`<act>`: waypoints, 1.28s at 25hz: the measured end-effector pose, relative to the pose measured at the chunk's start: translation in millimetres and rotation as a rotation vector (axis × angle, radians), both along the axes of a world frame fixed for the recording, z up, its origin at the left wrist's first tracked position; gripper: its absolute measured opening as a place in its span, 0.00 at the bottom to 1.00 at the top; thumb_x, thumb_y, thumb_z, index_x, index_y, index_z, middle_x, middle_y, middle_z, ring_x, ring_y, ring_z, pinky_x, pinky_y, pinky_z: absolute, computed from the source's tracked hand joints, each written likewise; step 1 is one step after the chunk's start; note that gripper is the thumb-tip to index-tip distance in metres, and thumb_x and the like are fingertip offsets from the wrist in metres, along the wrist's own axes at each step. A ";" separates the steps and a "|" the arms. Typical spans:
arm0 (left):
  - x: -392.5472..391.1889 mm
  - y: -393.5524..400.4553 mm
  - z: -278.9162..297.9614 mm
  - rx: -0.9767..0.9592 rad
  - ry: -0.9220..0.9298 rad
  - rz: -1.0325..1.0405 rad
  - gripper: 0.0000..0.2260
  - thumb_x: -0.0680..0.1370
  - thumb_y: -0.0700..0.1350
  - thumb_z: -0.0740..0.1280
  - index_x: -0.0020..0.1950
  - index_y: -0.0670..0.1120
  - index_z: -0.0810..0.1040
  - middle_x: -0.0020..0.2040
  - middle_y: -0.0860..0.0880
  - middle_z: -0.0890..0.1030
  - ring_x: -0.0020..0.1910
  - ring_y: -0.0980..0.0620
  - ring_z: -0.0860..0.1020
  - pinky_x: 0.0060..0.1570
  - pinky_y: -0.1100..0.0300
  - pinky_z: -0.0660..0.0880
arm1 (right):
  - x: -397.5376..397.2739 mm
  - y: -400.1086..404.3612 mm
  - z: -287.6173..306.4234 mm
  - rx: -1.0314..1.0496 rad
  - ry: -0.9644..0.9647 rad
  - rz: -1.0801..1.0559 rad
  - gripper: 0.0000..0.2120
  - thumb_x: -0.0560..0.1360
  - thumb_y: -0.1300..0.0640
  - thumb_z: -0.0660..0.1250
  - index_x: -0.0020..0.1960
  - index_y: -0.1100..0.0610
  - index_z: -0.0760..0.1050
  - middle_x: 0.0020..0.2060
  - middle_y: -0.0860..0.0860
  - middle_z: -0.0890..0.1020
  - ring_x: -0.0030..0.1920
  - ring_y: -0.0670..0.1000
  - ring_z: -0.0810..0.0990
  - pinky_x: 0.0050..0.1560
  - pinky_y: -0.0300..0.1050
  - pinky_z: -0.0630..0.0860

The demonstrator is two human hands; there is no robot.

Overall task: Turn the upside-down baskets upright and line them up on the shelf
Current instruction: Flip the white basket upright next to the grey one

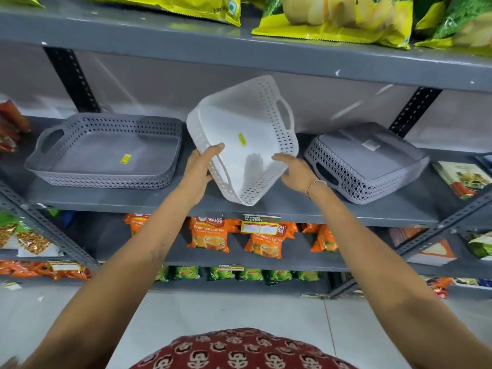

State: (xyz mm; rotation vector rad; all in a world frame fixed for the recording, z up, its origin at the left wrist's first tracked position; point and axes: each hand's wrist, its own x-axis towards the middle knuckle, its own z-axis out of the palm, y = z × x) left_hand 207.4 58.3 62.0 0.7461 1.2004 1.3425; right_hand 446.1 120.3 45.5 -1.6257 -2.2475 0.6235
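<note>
From the head camera, 3 perforated baskets sit along the middle grey shelf (266,209). The white basket (245,139) is at the centre, tipped up steeply on its lower corner, its open side facing the person and a yellow sticker (241,139) on its inner floor. Whether that corner touches the shelf I cannot tell.

The left hand (201,169) is at 8 o'clock of the white basket, thumb curled over the rim beside the near handle, fingers closed round the wall behind. The right hand (295,170), wearing a thin bracelet (315,185), is at 4 o'clock of it, fingers spread and loosely pressed against the outer side wall, not wrapped around anything.

At 9 o'clock stands a grey basket (106,153), upright, open side up. At 3 o'clock lies a second grey basket (364,161), upside down, its flat bottom showing.

Orange tea packets (209,235) fill the shelf below; yellow snack bags (335,20) lie on the shelf above.
</note>
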 end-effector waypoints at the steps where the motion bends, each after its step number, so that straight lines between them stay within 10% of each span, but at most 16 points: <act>1: -4.5 2.3 -0.7 -0.055 -0.048 -0.035 0.19 0.73 0.52 0.69 0.62 0.48 0.74 0.56 0.49 0.81 0.59 0.48 0.77 0.60 0.51 0.74 | 1.1 7.4 -2.1 -0.031 -0.178 0.077 0.29 0.71 0.75 0.58 0.71 0.59 0.65 0.74 0.55 0.64 0.75 0.54 0.59 0.76 0.49 0.56; 8: -18.6 29.7 -10.9 -0.219 -0.079 0.002 0.11 0.80 0.53 0.60 0.56 0.47 0.73 0.46 0.49 0.80 0.46 0.50 0.77 0.48 0.58 0.75 | 6.7 27.4 -29.9 0.084 -0.420 0.157 0.15 0.73 0.71 0.63 0.54 0.58 0.80 0.53 0.58 0.83 0.56 0.60 0.78 0.63 0.51 0.72; 10: -18.0 36.6 -10.8 -0.269 0.126 0.081 0.09 0.81 0.48 0.58 0.54 0.45 0.73 0.48 0.47 0.78 0.43 0.48 0.76 0.45 0.57 0.72 | 3.1 25.0 -25.6 0.141 -0.459 0.192 0.13 0.73 0.69 0.62 0.53 0.60 0.80 0.51 0.59 0.84 0.54 0.60 0.79 0.58 0.52 0.75; 14: 22.9 33.7 13.5 -0.063 0.711 0.055 0.27 0.81 0.46 0.57 0.77 0.40 0.51 0.78 0.42 0.56 0.76 0.43 0.59 0.73 0.50 0.59 | -2.0 26.4 -18.9 0.173 -0.551 0.232 0.11 0.74 0.68 0.62 0.53 0.63 0.79 0.51 0.61 0.82 0.55 0.60 0.79 0.57 0.50 0.73; 20: 82.6 27.7 -20.6 0.064 1.392 -0.685 0.18 0.77 0.49 0.64 0.60 0.37 0.72 0.58 0.37 0.77 0.58 0.39 0.76 0.51 0.52 0.72 | -0.8 26.1 -14.0 0.132 -0.606 0.223 0.11 0.73 0.68 0.63 0.53 0.61 0.78 0.51 0.60 0.83 0.54 0.60 0.79 0.56 0.50 0.73; 32: 6.3 44.3 -20.2 0.024 1.530 -0.824 0.08 0.75 0.35 0.62 0.51 0.39 0.78 0.49 0.39 0.77 0.49 0.40 0.77 0.40 0.57 0.67 | -56.6 -11.1 -13.6 0.222 -0.599 0.238 0.12 0.75 0.67 0.59 0.57 0.61 0.72 0.54 0.60 0.82 0.56 0.61 0.79 0.54 0.51 0.72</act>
